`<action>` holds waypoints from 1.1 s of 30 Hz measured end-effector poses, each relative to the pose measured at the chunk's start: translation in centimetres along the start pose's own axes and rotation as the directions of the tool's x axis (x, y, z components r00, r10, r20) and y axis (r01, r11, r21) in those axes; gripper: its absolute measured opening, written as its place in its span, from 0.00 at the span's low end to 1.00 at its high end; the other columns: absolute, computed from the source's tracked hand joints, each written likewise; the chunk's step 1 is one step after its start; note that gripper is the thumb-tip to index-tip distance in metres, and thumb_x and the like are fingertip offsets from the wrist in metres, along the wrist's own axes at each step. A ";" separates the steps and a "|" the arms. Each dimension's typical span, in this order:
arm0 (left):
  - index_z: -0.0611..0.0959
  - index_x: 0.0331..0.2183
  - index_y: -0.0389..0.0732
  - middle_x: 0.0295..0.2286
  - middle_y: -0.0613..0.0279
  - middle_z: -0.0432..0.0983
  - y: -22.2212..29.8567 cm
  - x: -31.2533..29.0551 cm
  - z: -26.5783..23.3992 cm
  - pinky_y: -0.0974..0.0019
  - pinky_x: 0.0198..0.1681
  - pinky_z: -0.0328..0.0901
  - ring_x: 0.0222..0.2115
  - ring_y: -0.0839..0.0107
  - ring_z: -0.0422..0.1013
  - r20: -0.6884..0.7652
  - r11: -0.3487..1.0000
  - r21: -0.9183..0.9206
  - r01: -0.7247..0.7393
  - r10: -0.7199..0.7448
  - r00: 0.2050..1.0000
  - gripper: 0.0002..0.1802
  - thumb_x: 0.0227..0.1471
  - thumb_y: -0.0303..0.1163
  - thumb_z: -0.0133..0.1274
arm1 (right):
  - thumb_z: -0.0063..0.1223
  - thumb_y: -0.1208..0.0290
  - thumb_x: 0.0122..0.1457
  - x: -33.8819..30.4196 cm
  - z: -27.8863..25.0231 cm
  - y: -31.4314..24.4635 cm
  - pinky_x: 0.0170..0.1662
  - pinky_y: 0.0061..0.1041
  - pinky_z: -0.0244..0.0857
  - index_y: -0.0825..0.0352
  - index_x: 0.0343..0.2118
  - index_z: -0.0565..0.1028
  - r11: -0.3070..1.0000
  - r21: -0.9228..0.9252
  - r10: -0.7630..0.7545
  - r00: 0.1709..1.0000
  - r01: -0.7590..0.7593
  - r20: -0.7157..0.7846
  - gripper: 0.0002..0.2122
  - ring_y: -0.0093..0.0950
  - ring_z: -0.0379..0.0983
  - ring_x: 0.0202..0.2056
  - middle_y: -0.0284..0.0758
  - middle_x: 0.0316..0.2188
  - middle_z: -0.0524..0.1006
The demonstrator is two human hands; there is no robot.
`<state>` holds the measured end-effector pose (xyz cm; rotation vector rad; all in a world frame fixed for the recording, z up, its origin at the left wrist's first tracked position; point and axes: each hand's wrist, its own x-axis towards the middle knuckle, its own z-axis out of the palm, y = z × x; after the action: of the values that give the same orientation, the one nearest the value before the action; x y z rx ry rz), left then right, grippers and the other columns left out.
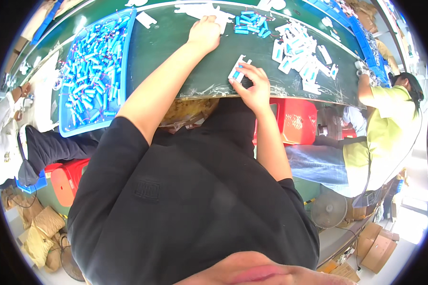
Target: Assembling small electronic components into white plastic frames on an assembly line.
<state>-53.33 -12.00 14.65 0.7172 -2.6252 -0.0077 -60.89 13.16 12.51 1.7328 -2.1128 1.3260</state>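
Observation:
My right hand (256,88) is at the table's near edge, its thumb and fingers closed on a white plastic case (233,72) with a blue cylindrical battery cell (236,75) in it. Farther off, my left hand (205,35) reaches into a pile of white plastic cases (190,10) with its fingers curled down; what lies under the fingertips is hidden. Just right of that hand is a small heap of blue cells (251,23). A larger pile of white cases, some with blue in them, (299,52) spreads over the table to the right.
A blue tray (124,71) full of blue wired cells stands on the left of the green table (152,50). Blue bins (361,40) line the far right. A person in a yellow-green shirt (390,118) sits at the right, near a red stool (297,121).

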 end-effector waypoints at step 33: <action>0.85 0.28 0.35 0.35 0.56 0.82 -1.7 -3.2 -1.0 0.54 0.45 0.74 0.41 0.53 0.78 -0.045 0.740 -0.575 -0.348 0.396 0.917 0.04 0.45 0.24 0.59 | 0.68 0.66 0.54 13.1 0.7 9.9 0.60 0.57 0.54 0.55 0.45 0.86 0.658 -0.662 0.325 0.928 -0.359 -0.180 0.14 0.42 0.74 0.53 0.32 0.44 0.87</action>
<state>-49.63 -11.80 14.12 -0.0303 -2.5749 -0.6982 -73.39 2.60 14.18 1.0081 -2.5244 0.4605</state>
